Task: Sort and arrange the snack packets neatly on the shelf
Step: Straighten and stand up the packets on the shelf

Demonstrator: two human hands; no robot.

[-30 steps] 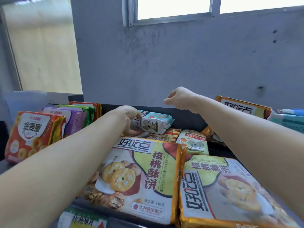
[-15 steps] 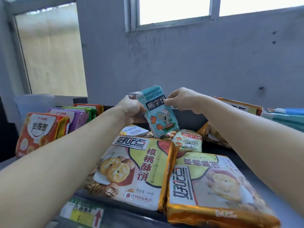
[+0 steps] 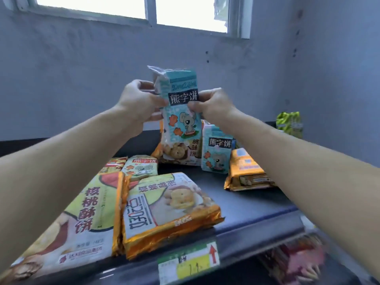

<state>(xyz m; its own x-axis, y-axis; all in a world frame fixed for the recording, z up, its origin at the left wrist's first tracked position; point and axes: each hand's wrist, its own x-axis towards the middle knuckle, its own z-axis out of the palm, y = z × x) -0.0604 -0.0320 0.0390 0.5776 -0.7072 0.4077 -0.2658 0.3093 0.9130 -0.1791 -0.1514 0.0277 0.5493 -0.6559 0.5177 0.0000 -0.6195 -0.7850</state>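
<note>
I hold a teal bear-biscuit packet (image 3: 181, 103) upright in the air above the dark shelf (image 3: 246, 204). My left hand (image 3: 137, 101) grips its left edge and my right hand (image 3: 213, 103) pinches its right edge. Behind it a large orange walnut-biscuit pack (image 3: 191, 153) stands against the wall, and a second teal packet (image 3: 217, 151) stands upright to its right. A pale green bear-biscuit packet (image 3: 141, 165) lies flat further left. Two large orange-edged packs (image 3: 90, 212) (image 3: 168, 208) lie flat at the shelf's front.
An orange packet (image 3: 246, 173) lies flat on the right of the shelf. A green bag (image 3: 290, 124) stands at the far right by the wall. A price label (image 3: 189, 262) hangs on the shelf's front edge, with red packets (image 3: 294, 262) on a lower level.
Both hands have lifted the teal packet higher and turned it upright. My view has swung right, bringing the standing teal packet, orange packet and green bag into sight.
</note>
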